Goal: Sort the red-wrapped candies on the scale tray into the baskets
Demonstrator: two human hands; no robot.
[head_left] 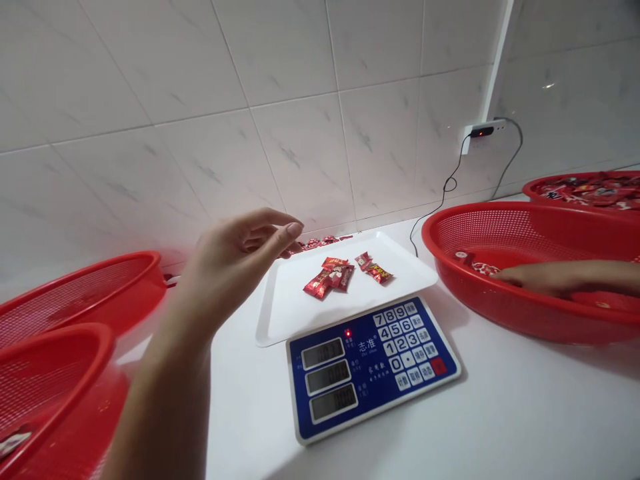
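Note:
My left hand (250, 247) hovers above the left edge of the white weighing tray (280, 313). Its fingers are loosely bent, the thumb tip overlaps the index fingertip in view, and nothing shows in them. On the tray lie a cluster of red wrapped candies (330, 275) and, to its right, a pair of candies (373, 268). My right hand (535, 278) reaches into a red plastic basket (450, 257), fingertips beside a red-and-white wrapped candy (485, 269); its fingers are mostly hidden. The blue scale panel (370, 367) sits in front of the tray, its displays lit faintly.
Red baskets (90, 293) stand at the left, one holding a wrapped piece. Another basket (600, 190) full of red wrappers is at the far right. Behind the tray lies a row of candies (320, 242). A black cord (445, 190) runs from the wall socket to the table.

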